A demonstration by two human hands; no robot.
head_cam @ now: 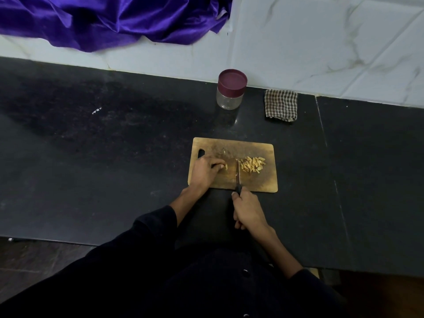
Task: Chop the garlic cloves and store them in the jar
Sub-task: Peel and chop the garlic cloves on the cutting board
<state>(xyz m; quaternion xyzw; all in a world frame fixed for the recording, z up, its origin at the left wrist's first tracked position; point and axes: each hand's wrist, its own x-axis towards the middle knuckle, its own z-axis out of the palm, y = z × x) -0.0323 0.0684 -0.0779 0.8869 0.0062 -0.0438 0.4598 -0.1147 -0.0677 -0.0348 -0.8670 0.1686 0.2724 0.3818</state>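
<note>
Our right hand (pixel 249 211) grips the knife (pixel 237 177); our left hand (pixel 205 171) pinches 1 garlic clove (pixel 225 166) left of the blade.

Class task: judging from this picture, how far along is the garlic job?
Done: a pile of chopped garlic lies on the cutting board. In hand: the left hand pinches a remaining piece while the right hand grips the knife. Left: the jar, lid on, looks empty.
</note>
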